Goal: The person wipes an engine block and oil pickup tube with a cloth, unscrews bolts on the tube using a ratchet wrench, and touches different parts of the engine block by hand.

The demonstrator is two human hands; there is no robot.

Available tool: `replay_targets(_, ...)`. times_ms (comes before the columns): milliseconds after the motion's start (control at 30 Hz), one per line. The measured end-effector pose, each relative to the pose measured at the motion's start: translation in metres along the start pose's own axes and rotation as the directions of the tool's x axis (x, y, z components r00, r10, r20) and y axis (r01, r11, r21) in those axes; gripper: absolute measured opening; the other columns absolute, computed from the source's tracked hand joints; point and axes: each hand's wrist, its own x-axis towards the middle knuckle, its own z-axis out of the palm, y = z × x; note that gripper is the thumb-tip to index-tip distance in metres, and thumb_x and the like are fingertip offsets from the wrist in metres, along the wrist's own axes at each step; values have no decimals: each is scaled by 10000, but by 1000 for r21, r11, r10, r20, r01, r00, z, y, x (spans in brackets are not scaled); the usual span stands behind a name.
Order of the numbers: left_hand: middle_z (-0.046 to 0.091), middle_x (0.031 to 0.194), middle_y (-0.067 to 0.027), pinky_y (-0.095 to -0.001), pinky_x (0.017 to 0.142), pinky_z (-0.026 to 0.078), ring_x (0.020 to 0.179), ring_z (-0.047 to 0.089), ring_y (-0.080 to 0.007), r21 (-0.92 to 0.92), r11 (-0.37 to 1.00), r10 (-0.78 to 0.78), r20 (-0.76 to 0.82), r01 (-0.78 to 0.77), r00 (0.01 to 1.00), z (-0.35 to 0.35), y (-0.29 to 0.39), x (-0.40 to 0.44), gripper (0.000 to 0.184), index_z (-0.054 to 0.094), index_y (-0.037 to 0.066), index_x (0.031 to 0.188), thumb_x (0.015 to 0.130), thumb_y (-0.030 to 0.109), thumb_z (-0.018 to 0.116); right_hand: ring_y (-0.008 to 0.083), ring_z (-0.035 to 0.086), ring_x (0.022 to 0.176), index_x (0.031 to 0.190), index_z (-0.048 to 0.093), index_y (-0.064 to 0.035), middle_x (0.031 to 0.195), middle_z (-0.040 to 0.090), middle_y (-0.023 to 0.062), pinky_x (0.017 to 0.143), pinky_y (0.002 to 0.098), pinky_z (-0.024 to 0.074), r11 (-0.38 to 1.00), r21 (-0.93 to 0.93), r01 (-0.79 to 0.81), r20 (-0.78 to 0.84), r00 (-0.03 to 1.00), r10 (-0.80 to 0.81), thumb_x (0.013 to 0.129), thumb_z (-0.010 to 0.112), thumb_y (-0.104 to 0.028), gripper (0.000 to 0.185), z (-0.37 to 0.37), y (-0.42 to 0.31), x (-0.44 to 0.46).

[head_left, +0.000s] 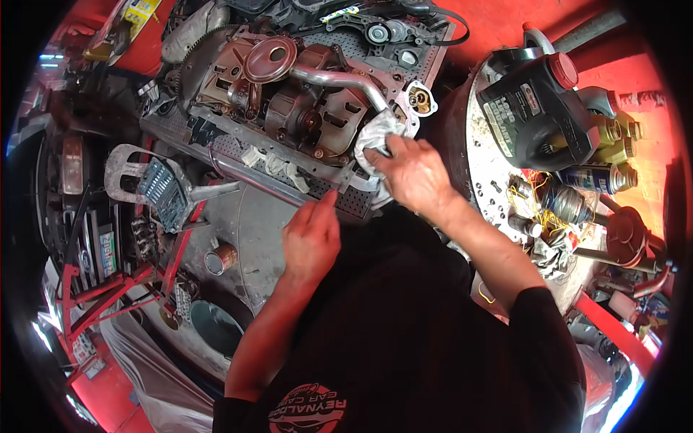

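Observation:
An engine block (289, 151) lies on the bench with its crankshaft side exposed. On it sit a round oil pickup (271, 59) and its bent metal tube (339, 78). My right hand (415, 173) grips a crumpled whitish rag (375, 141), pressed against the block's right end, just below the tube's end. My left hand (314, 234) is closed at the block's near edge, its fingertips by the lower rail. Whatever it holds, if anything, is hidden.
A perforated metal tray (267, 162) lies under the block. To the right, a round table (482, 177) bears a black coolant jug (538, 108), spray cans (595, 177) and yellow wire. At left stand a plastic chair (126, 173) with a socket set (162, 191) and a tin can (221, 258).

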Motion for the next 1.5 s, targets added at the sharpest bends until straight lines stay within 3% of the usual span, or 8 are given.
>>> replay_targets(300,614,777,-137,-420,600,503,661,612,-322,-216,975,-47,66,60,997,-48,-71,-36,301,666,-4,1150,854,-37,621,298,690,832,1291,646,-226,883,657,145,784,419,554,957,-170,-236,263,925,275,818,610,-128,484,-25,-9,-12)
replay_targets(367,616,776,-137,-417,596,502,657,610,-321,-255,966,-26,81,46,996,-53,-86,-36,300,666,-6,1148,854,-39,621,272,654,662,1154,698,-87,831,685,117,660,406,551,929,8,-369,-149,919,366,854,588,-74,320,-1,9,-45)
replay_targets(467,618,775,-137,-406,581,497,646,607,-311,-311,950,3,74,20,997,-61,-99,-31,297,670,-9,1139,849,-47,623,127,633,809,1091,675,40,923,700,38,735,268,515,120,861,-494,115,419,901,959,502,-75,246,-15,29,-61)
replay_targets(700,619,760,-136,-369,558,489,616,598,-282,-385,922,99,106,-51,989,-65,-82,12,315,672,-29,1132,826,-92,629,370,685,924,1225,653,-95,1021,702,218,870,453,534,822,326,-467,50,877,478,859,530,-124,387,4,41,21)
replay_targets(967,638,783,-121,-301,576,469,633,604,-195,-294,945,-84,204,143,975,-51,-10,56,287,657,-61,1129,849,-108,610,426,673,869,1219,622,-90,947,690,233,780,490,537,580,557,-594,13,704,710,839,591,-60,382,13,11,15)
replay_targets(1200,642,786,-130,-283,581,471,647,594,-175,-228,948,-170,220,220,960,-40,29,111,292,630,-84,1149,860,-105,592,126,622,713,1034,647,38,757,659,98,654,273,486,119,764,-634,533,724,437,864,532,-26,215,-25,46,-64)
replay_targets(1267,652,798,-149,-296,591,484,657,610,-204,-221,946,-186,225,236,956,-38,37,120,282,626,-92,1140,860,-92,591,120,638,771,990,650,32,839,684,28,701,265,506,-411,826,-385,552,402,731,892,513,-15,175,-18,54,-73)
replay_targets(1500,646,887,-145,-365,605,514,717,618,-279,-47,995,-65,386,90,920,-30,47,154,358,644,-51,1144,787,-79,644,298,660,749,1030,658,-20,875,655,143,698,332,521,571,740,-355,123,906,405,810,607,29,231,-10,82,13)
